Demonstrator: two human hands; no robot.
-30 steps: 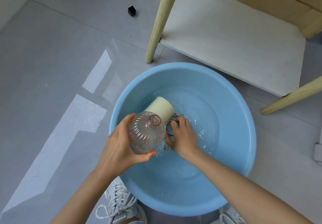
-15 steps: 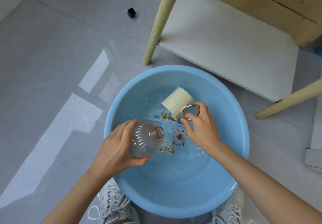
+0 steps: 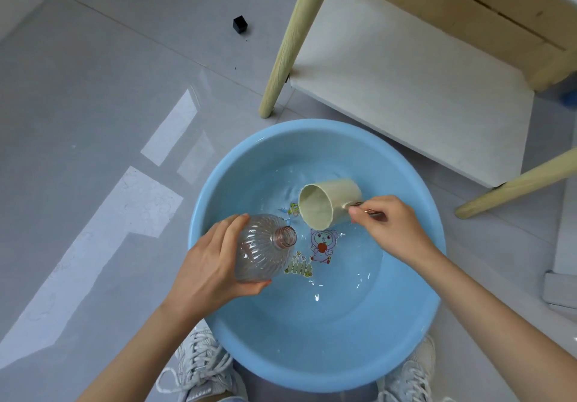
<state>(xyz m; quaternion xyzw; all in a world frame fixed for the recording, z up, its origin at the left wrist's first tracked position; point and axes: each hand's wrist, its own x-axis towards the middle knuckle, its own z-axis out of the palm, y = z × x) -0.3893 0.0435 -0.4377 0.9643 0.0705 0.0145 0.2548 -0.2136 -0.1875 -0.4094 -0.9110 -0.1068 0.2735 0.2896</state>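
Observation:
A round blue basin point(image 3: 315, 367) holds shallow water, with cartoon stickers on its bottom. My left hand point(image 3: 209, 267) grips a clear ribbed plastic bottle point(image 3: 262, 248) over the basin's left side; its uncapped mouth points right. My right hand point(image 3: 390, 229) pinches the metal ring handle of a cream mug point(image 3: 327, 206). The mug lies tipped on its side above the water, its open mouth facing left and toward me, just above the bottle's neck.
The basin stands on a grey tiled floor between my two white sneakers point(image 3: 199, 367). A pale wooden table leg point(image 3: 290, 39) and a low white shelf point(image 3: 412, 76) stand just behind the basin. A small black cube point(image 3: 240, 24) lies on the floor farther back.
My right hand has lifted the mug out of the water and moved it right, turning its open mouth toward the bottle. The bottle has shifted slightly left and lower.

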